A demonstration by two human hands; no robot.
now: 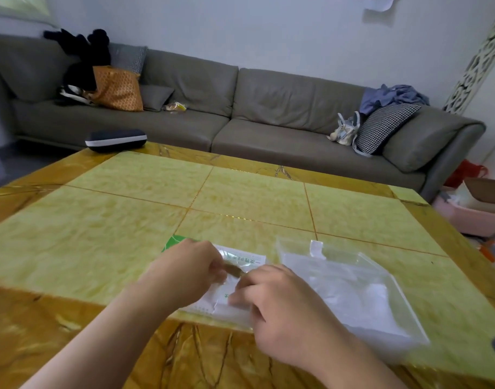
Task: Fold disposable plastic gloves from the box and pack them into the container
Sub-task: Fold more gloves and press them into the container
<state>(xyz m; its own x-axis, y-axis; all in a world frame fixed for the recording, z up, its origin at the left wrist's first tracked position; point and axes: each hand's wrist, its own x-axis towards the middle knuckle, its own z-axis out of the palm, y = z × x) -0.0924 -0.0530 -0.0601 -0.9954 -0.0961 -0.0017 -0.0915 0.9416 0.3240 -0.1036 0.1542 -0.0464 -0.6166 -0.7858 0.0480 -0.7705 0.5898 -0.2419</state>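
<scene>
The white and green glove box (242, 261) lies flat on the table near its front edge, mostly hidden under my hands. My left hand (188, 272) sits over the box's left part, its fingers curled and pinching at the opening. My right hand (280, 301) rests on the box's right end, fingers curled down onto it. A thin clear glove sheet (230, 280) shows blurred between the two hands. The clear plastic container (378, 272) stands open just right of the box, with white folded plastic lying inside.
The yellow and amber tiled table (240, 200) stretches ahead. A dark glasses case (115, 139) lies at its far left corner. A grey sofa (240, 108) with cushions and bags runs behind. Pink bins (471, 217) stand beyond the right edge.
</scene>
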